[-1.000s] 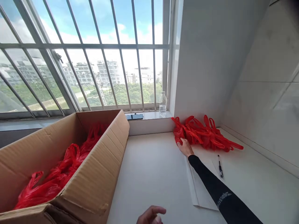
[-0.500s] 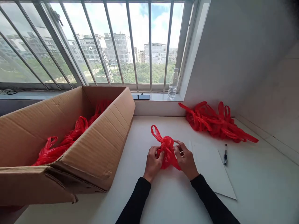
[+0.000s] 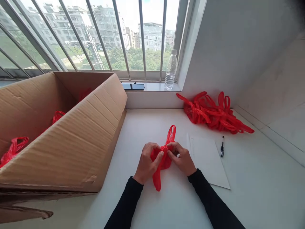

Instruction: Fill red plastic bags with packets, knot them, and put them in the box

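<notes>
A knotted red plastic bag (image 3: 164, 159) sits on the white table (image 3: 147, 127) in front of me. My left hand (image 3: 146, 162) and my right hand (image 3: 182, 159) both pinch it at its knot, fingers closed. One handle loop sticks up, another hangs toward me. A pile of red bags (image 3: 214, 111) lies at the back right by the wall. More red bags (image 3: 14, 148) lie inside the open cardboard box (image 3: 71, 140) on my left.
A white sheet of paper (image 3: 207, 159) and a black pen (image 3: 222, 148) lie right of my hands. On the window sill stand a water bottle (image 3: 171, 70) and a dark phone (image 3: 133, 86). Barred window behind; a tiled wall on the right.
My right hand took a bag from the far pile and brought it in front of me. Both hands now grip it at the knot. My view has tilted down.
</notes>
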`<action>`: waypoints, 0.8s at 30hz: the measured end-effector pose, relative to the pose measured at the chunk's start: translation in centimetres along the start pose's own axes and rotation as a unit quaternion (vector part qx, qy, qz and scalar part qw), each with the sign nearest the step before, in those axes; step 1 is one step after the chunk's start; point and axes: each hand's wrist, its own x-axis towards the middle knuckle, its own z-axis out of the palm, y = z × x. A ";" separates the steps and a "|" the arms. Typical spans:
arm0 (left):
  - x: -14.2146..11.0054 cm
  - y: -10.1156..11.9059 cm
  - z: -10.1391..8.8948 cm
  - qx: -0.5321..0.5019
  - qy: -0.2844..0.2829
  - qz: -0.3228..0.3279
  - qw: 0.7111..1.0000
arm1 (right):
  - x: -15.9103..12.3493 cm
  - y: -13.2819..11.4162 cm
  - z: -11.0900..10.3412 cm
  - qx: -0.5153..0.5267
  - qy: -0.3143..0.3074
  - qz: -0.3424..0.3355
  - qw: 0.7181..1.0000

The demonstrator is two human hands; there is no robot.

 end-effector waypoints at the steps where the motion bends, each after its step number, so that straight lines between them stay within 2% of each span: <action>1: 0.1 0.0 0.0 0.010 0.006 0.005 1.000 | 0.0 0.1 -0.2 -0.003 0.003 0.005 1.000; 4: 0.5 -0.4 -0.4 0.034 0.045 0.010 0.998 | 0.2 0.3 -0.9 -0.021 0.035 0.023 0.999; 7: 0.8 -1.1 -1.2 0.046 0.110 -0.006 0.993 | 0.4 0.6 -1.8 -0.051 0.109 0.039 0.992; 10: 0.7 -1.2 -1.5 0.043 0.136 -0.009 0.990 | 0.5 0.4 -2.0 -0.087 0.166 0.019 0.982; 14: 0.3 -0.3 -0.3 0.030 0.085 0.014 0.996 | 0.2 -0.5 -1.2 -0.094 0.129 -0.022 0.987; 16: 0.2 -0.2 0.2 0.027 0.091 0.008 0.995 | 0.1 -0.8 -0.7 -0.088 0.102 -0.028 0.990; 19: 0.4 -0.8 -0.1 0.019 0.152 -0.030 0.988 | 0.0 -0.4 -0.6 -0.077 0.111 -0.015 0.991; 22: 0.7 -1.8 -1.3 -0.006 0.225 -0.078 0.971 | 0.1 0.5 -1.2 -0.053 0.178 0.021 0.982; 24: 0.8 -2.1 -2.0 -0.028 0.251 -0.097 0.963 | 0.2 0.9 -1.6 -0.034 0.211 0.032 0.976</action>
